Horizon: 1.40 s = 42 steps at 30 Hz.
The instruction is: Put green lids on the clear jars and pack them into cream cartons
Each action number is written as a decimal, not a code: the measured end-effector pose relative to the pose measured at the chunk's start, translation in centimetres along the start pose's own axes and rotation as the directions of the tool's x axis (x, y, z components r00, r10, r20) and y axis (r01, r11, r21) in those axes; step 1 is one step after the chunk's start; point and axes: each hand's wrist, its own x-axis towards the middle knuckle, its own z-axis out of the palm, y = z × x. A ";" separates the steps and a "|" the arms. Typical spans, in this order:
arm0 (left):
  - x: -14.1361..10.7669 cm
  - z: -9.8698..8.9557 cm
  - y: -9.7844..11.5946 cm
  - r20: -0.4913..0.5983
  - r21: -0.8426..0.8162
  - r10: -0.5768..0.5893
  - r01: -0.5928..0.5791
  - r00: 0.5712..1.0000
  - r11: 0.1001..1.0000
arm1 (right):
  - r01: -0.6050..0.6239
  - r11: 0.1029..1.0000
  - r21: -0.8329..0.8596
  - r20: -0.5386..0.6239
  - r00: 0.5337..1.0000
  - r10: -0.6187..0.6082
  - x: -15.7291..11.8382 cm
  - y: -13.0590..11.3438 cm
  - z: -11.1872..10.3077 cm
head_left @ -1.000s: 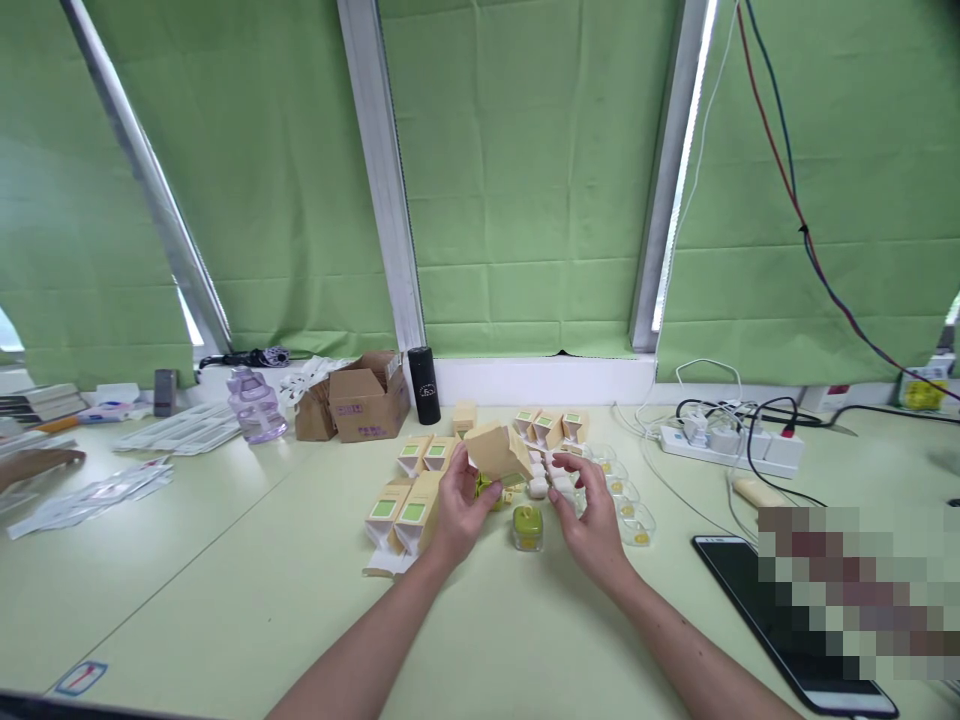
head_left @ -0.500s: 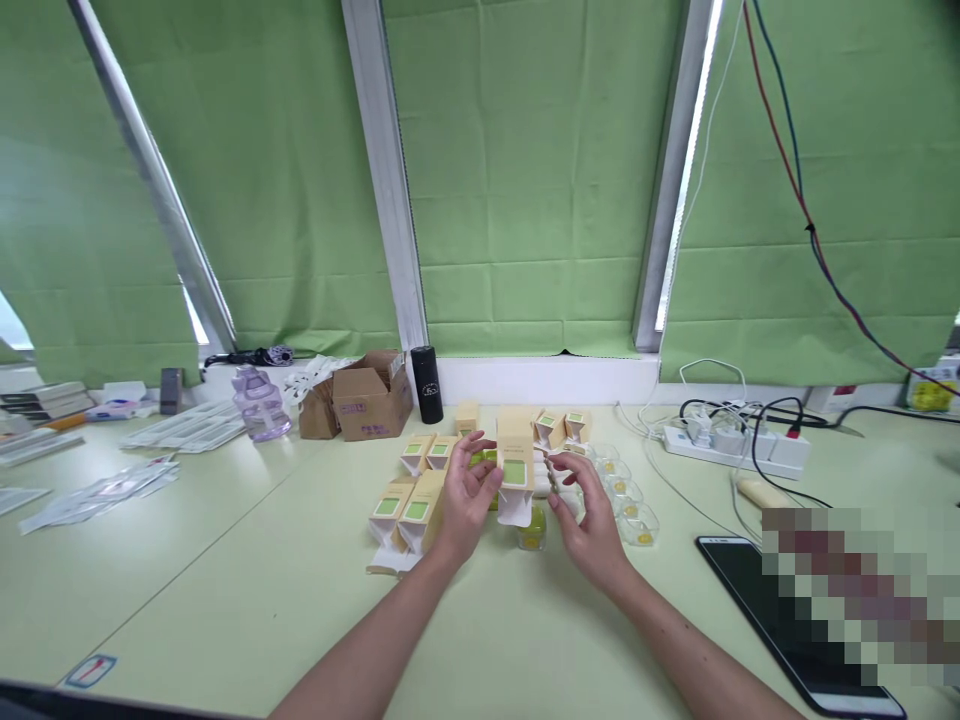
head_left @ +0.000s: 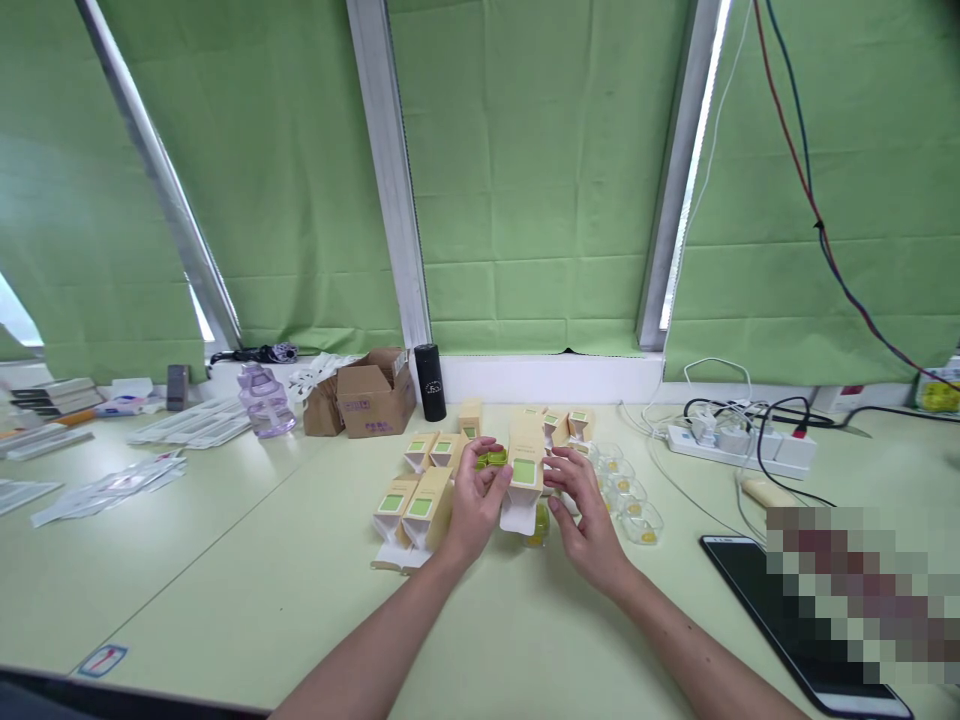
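My left hand grips a small cream carton with a green square on its front; its white bottom flap hangs open. To the carton's right is my right hand, fingers curved and apart, tips close to its edge; whether they touch it I cannot tell. Beneath the carton stands a small clear container with green contents, partly covered. Another green item shows behind my left fingers. Matching cartons stand to the left. Several clear cups with yellow spots lie to the right.
At the back stand an open brown cardboard box, a black cylinder and a purple bottle. A white power strip with tangled cables lies at right. A large black phone-like device lies front right.
A small dark greenish thing that my right fingers pinched no longer shows, and those fingers have spread. My left hand still holds the carton, now slightly tilted. The view has shifted slightly.
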 end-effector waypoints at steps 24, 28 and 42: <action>-0.4 -0.9 -0.8 0.144 0.122 0.114 -0.132 0.983 0.984 | -0.116 0.978 0.175 -0.039 0.991 0.125 0.4 0.6 -0.3; -0.5 -1.1 -0.6 0.229 0.164 0.124 -0.164 0.965 0.973 | -0.126 0.976 0.175 -0.034 0.990 0.134 0.4 0.6 -0.3; -0.3 -0.6 -0.8 0.159 0.173 0.089 -0.116 0.983 0.978 | -0.127 0.984 0.125 -0.006 0.992 0.129 0.3 0.2 -0.4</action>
